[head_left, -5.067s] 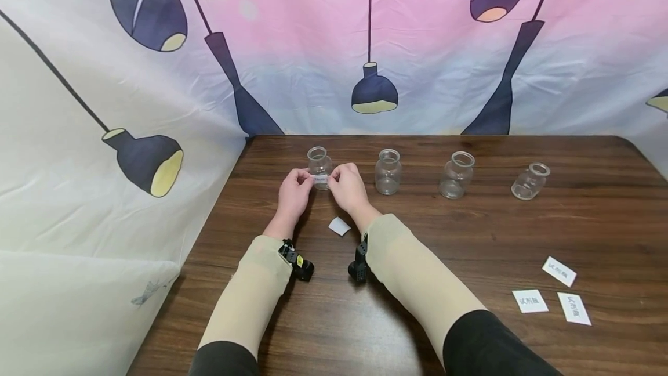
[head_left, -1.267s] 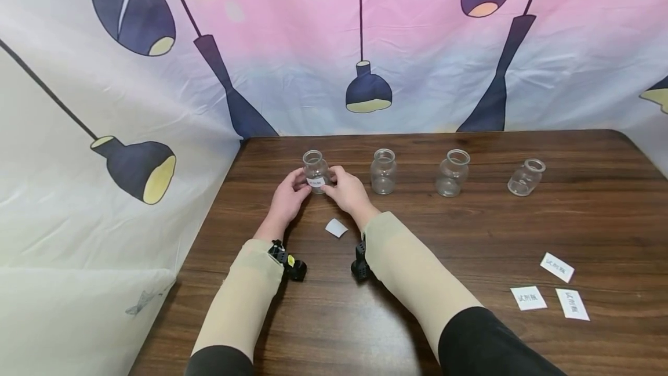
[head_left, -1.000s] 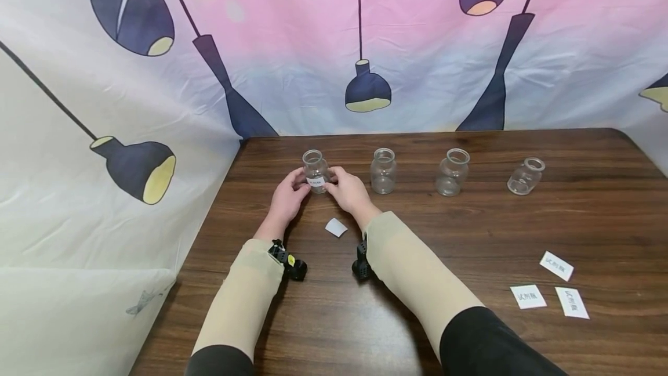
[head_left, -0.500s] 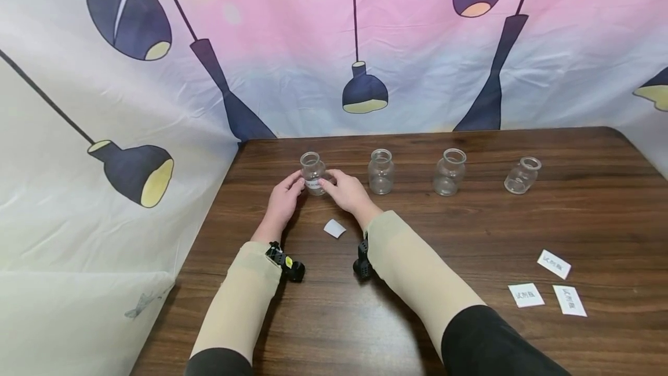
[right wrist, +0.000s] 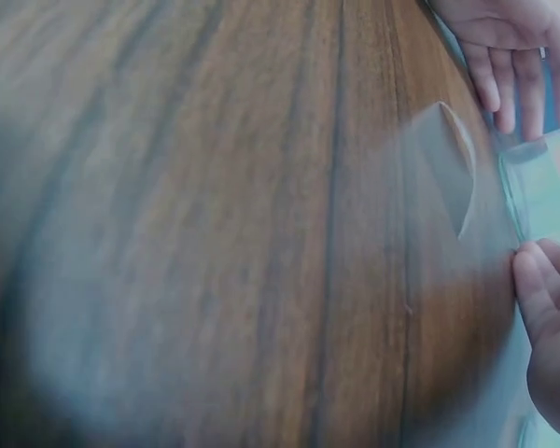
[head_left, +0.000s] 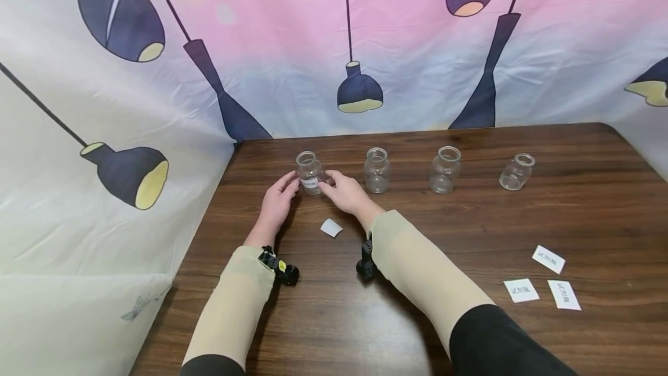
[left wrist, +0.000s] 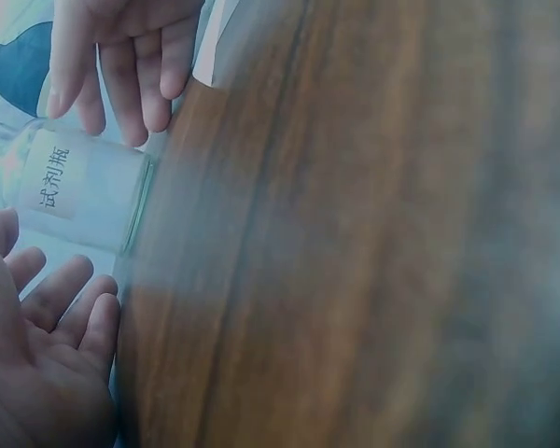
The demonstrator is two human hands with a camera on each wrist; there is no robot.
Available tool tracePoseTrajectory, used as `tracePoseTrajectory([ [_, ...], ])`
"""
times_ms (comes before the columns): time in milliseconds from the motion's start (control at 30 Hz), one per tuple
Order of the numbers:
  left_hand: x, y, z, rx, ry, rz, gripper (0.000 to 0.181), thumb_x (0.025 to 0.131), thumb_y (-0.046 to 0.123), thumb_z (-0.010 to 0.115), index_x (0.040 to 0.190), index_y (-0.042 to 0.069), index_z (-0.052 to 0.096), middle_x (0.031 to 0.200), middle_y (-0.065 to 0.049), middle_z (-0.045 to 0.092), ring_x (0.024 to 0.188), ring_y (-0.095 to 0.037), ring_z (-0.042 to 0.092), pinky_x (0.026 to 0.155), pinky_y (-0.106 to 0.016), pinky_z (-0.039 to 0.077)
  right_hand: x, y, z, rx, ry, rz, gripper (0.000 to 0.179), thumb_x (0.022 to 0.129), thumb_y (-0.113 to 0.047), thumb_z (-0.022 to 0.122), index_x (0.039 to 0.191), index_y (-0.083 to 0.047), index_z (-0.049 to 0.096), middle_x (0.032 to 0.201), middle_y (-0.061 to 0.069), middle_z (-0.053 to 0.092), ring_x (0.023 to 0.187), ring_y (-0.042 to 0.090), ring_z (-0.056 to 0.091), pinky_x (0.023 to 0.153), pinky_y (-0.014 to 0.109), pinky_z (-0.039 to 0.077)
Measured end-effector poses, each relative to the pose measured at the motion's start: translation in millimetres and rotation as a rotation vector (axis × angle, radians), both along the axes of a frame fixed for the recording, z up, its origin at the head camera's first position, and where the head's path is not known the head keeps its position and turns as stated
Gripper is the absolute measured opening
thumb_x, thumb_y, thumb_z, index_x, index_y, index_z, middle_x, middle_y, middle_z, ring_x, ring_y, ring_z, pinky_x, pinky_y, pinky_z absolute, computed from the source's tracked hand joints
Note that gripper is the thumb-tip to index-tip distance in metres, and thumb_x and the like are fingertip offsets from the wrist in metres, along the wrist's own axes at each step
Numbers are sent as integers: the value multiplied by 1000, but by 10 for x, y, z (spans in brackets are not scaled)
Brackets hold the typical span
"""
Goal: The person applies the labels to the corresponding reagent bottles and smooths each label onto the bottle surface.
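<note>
At the far left of the row, a small clear glass jar (head_left: pixel 309 168) stands upright on the table, a white printed label (head_left: pixel 310 183) on its front. My left hand (head_left: pixel 275 202) is beside its left side, fingers loosely spread; the left wrist view shows a narrow gap between those fingers and the glass (left wrist: pixel 98 210). On the other side, my right hand (head_left: pixel 345 193) has its thumb near the label's right end and its fingers along the jar, loosely extended. Whether they press the glass is unclear. A curled white paper slip (head_left: pixel 331 227) lies in front of the jar.
Further right stand a second glass jar (head_left: pixel 377 172), a third jar (head_left: pixel 445 172) and a smaller jar (head_left: pixel 516 173). At the right front lie three white printed labels, a rear one (head_left: pixel 548 259), a left one (head_left: pixel 521 290) and a right one (head_left: pixel 564 295), on the brown table (head_left: pixel 417 248).
About five seconds ago both hands pinched the label's ends at the jar; it is now on the glass. Since then my fingers have moved round the jar's sides, and my left hand has drawn slightly away.
</note>
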State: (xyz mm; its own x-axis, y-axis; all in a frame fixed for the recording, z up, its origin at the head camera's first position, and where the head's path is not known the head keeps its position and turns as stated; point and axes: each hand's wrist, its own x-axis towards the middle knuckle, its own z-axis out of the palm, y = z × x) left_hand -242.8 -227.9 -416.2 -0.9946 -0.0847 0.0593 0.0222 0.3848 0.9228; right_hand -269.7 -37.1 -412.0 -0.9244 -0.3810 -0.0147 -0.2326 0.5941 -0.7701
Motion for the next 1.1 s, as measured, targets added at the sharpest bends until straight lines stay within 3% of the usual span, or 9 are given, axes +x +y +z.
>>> tracePoseTrajectory([
  [267,92,-41,57,29,20,-10,44,97,27,52,136,7,48,131,-13,54,116,-23,53,95,-38,42,89,138,56,-13,-2,52,58,95,-40,52,144,-12,36,128,7,55,115,19,53,91,36,45],
  [600,224,-11,102,-26,83,30,47,93,37,57,130,9,55,124,-10,60,112,-19,54,94,-36,41,224,366,80,27,-6,126,56,95,-35,54,143,-13,37,133,7,53,113,18,55,86,34,47],
  [767,243,69,122,-19,134,43,36,91,29,62,118,4,61,110,-10,63,97,-15,54,84,-28,42,247,520,76,31,-13,141,55,94,-31,56,142,-10,38,131,8,53,109,19,57,83,34,47],
  [900,296,147,169,-19,125,-20,29,91,21,62,112,1,61,97,-8,60,83,-11,52,72,-22,42,279,648,87,73,5,190,53,94,-29,56,141,-9,40,129,9,55,107,18,58,87,34,46],
  [1100,368,300,229,-28,117,-218,33,92,15,61,119,-3,57,101,-16,62,79,-10,56,69,-22,47,355,854,117,117,45,253,53,93,-26,58,139,-6,41,126,10,57,112,19,56,95,35,42],
])
